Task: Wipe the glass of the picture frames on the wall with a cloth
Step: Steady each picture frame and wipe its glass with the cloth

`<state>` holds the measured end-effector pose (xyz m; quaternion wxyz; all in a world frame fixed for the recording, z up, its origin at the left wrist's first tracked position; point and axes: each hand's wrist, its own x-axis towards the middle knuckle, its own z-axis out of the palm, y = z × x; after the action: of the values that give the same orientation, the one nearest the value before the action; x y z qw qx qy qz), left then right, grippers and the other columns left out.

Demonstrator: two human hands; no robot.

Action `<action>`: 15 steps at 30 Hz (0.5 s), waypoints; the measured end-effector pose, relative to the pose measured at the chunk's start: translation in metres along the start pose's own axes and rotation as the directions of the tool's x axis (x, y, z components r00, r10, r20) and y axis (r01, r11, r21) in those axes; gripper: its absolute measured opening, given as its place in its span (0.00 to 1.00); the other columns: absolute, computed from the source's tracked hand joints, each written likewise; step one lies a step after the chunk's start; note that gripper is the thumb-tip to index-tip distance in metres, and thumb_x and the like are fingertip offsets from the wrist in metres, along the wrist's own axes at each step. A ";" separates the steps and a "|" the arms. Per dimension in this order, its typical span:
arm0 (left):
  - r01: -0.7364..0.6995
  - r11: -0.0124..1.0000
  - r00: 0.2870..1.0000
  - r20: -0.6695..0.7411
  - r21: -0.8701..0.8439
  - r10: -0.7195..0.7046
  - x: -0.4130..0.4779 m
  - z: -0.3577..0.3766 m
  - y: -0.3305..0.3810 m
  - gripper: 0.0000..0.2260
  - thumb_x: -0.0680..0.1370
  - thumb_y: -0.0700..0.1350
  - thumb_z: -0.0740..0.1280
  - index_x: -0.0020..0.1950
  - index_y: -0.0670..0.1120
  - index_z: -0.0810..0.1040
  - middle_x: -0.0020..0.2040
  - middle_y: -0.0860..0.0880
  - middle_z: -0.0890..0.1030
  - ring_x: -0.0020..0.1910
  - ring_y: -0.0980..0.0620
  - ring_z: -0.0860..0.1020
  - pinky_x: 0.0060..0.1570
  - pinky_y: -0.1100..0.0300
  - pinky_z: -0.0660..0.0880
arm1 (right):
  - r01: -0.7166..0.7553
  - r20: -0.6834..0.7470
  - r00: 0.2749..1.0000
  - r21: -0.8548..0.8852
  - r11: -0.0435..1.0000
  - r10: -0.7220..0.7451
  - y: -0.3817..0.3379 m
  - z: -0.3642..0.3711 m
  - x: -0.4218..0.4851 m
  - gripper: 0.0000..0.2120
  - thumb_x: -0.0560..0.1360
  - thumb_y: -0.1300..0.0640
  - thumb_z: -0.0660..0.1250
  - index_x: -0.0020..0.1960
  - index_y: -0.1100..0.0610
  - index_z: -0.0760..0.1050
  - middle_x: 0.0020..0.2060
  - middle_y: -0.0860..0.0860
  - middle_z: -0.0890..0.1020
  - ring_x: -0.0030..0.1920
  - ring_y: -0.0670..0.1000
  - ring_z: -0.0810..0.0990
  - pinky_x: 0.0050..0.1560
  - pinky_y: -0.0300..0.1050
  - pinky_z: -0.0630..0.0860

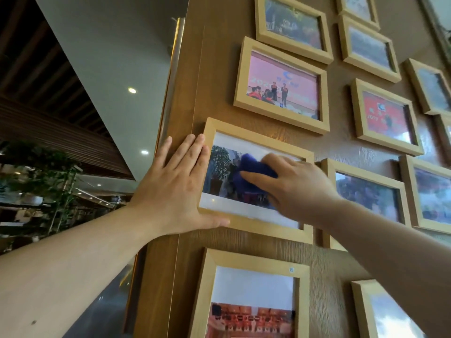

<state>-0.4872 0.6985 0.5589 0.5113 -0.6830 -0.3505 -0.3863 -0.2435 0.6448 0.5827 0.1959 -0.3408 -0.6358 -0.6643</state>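
Note:
A light wooden picture frame hangs on the brown wood wall at the centre of the head view. My right hand presses a dark blue cloth against its glass, over the middle of the photo. My left hand lies flat with fingers spread on the frame's left edge and the wall beside it, the thumb under the lower rail. The right part of the glass is hidden behind my right hand.
Several more wooden frames hang around: one with a pink photo above, one below, others to the right. The wall's corner edge runs down at left, with plants and ceiling lights beyond.

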 end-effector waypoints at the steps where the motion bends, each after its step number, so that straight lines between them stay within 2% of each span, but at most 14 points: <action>1: -0.007 1.000 1.000 -0.006 0.003 0.007 0.000 0.000 0.000 0.58 0.64 0.82 0.45 0.78 0.38 0.50 0.79 0.40 0.51 0.79 0.43 0.49 0.75 0.38 0.50 | 0.056 -0.024 0.998 0.017 0.998 -0.056 -0.012 0.001 0.009 0.27 0.71 0.56 0.70 0.68 0.50 0.67 0.51 0.57 0.75 0.43 0.57 0.76 0.33 0.49 0.76; 4: -0.016 1.000 1.000 0.004 0.014 0.016 0.000 0.000 0.000 0.58 0.64 0.82 0.45 0.77 0.37 0.50 0.79 0.39 0.52 0.78 0.43 0.50 0.75 0.38 0.50 | 0.139 -0.024 0.990 0.043 0.989 -0.138 -0.025 0.005 0.014 0.27 0.73 0.59 0.68 0.69 0.49 0.66 0.54 0.58 0.75 0.46 0.57 0.76 0.34 0.52 0.77; 6: 0.002 1.000 1.000 0.016 0.010 -0.003 0.000 -0.001 0.000 0.59 0.63 0.82 0.44 0.78 0.38 0.48 0.80 0.40 0.49 0.79 0.44 0.47 0.76 0.38 0.47 | 0.154 0.044 0.987 0.009 0.988 -0.154 -0.010 0.004 -0.006 0.31 0.71 0.59 0.69 0.71 0.48 0.64 0.55 0.57 0.75 0.46 0.55 0.75 0.35 0.51 0.77; 11: 0.012 1.000 1.000 0.026 -0.014 -0.012 0.000 -0.001 0.000 0.60 0.61 0.83 0.42 0.78 0.38 0.46 0.80 0.41 0.46 0.79 0.44 0.43 0.76 0.39 0.44 | 0.102 0.193 0.977 -0.049 0.994 -0.091 0.021 -0.002 -0.059 0.37 0.65 0.60 0.74 0.70 0.50 0.64 0.53 0.56 0.76 0.44 0.53 0.76 0.35 0.45 0.75; 15: 0.003 1.000 1.000 0.013 -0.002 -0.003 0.001 -0.001 0.000 0.60 0.62 0.83 0.43 0.78 0.38 0.47 0.80 0.39 0.48 0.79 0.43 0.46 0.75 0.38 0.46 | 0.139 0.119 0.983 -0.016 0.990 -0.136 -0.010 -0.004 -0.025 0.32 0.69 0.59 0.71 0.70 0.48 0.64 0.56 0.56 0.74 0.46 0.53 0.75 0.37 0.47 0.76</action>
<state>-0.4869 0.6977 0.5595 0.5077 -0.6855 -0.3542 -0.3832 -0.2339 0.6374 0.5584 0.1075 -0.3370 -0.6603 -0.6625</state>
